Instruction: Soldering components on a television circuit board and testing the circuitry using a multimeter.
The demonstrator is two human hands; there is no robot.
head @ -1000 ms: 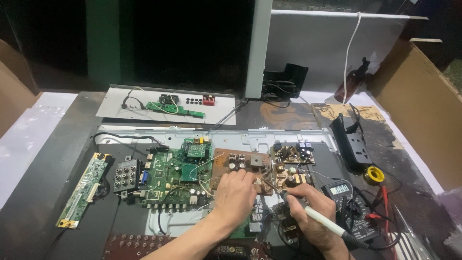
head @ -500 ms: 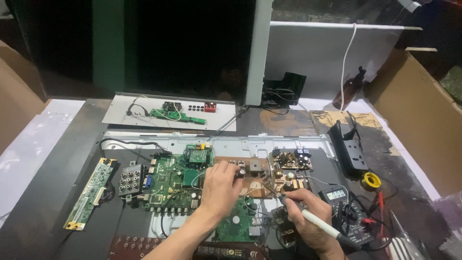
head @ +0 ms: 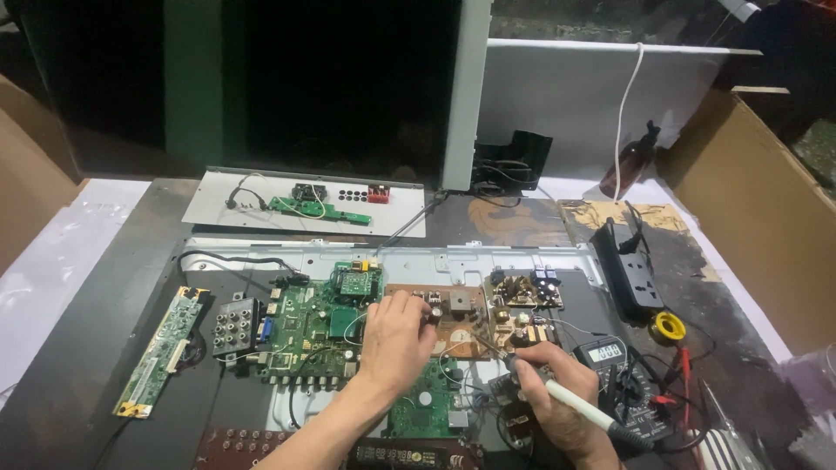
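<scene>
**Soldering iron on the brown power board**

Near the front edge of the dark workbench, the right hand is closed around a white-handled soldering iron, fingers wrapped on the grip, its thin tip slanting up-left onto the brown circuit board. The left hand lies just beside it, fingertips pinched on a small part at that board's left end; what exactly they pinch is too small to tell. Left of this hand sits the large green main board, then a grey connector block, and a long narrow green strip board towards the left edge. Right of the iron, a multimeter with its leads rests near a yellow solder roll and a black power strip. Along the back edge lies a white panel carrying a small green board.
</scene>
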